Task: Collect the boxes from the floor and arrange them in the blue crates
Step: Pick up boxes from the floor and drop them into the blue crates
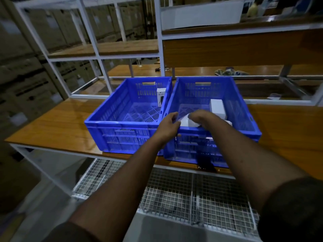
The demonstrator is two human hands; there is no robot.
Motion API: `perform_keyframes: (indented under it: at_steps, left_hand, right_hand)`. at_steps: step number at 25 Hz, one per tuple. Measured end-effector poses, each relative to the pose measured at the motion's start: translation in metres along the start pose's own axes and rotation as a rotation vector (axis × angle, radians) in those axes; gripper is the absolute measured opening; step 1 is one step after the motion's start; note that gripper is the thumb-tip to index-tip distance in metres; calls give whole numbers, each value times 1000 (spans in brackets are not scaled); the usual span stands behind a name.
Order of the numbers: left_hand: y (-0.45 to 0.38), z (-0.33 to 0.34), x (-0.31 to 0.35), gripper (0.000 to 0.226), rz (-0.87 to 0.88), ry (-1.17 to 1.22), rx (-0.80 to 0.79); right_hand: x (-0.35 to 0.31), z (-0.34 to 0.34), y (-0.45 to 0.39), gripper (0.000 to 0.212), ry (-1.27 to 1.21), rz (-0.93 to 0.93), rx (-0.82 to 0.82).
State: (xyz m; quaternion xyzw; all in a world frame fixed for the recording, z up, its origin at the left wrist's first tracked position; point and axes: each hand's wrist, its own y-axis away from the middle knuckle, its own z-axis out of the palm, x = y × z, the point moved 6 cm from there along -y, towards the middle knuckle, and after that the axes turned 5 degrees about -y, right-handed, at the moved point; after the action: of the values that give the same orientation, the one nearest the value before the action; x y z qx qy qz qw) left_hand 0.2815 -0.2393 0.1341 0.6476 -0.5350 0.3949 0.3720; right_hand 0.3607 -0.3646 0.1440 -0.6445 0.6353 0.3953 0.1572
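A dim storeroom with white metal shelving and stacked cartons frames a wooden surface [52,123], on which two blue crates stand side by side, their walls touching. The left crate [125,117] holds one white box [161,96] standing upright against its back right corner; the rest of its floor is bare. Just right of the left crate, the person's left hand [168,126] reaches over the near rim of the right crate [244,119], fingers curled on the near edge of a white box [187,121]. The right hand [201,117] grips the same box from above, fingers closed around it, so both hands hold it just inside the near wall. Further right and deeper in this crate another white box [217,109] already lies, and a white corner shows behind the right forearm. Judged from this, the task looks early: a few boxes are placed, both crates have plenty of room, and the floor where boxes would wait is out of view.
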Motion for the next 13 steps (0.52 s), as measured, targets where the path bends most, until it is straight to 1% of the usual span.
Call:
perform_keyframes:
  at_steps: [3,4,5,6,8,11,13]
  left_hand:
    - [1,-2,-1,49,6,28,8]
    - [2,-3,-1,48,12,38,18]
    - [3,-3,-1,46,18,52,31]
    - [6,-5,0,43,27,68,46]
    - [12,-9,0,37,51,95,107]
    - [23,-24,-3,22,80,127,305]
    - [30,-36,-10,11,62,136,441]
  right_hand:
    - [4,9,3,39,328,35,-66]
    - [6,10,4,39,394,61,-57]
    - [7,8,5,37,410,72,-15]
    - [8,7,7,32,380,68,36]
    - [7,1,9,24,309,-16,190]
    - [-2,2,25,27,232,-251,426]
    - [-11,11,41,24,111,-420,550]
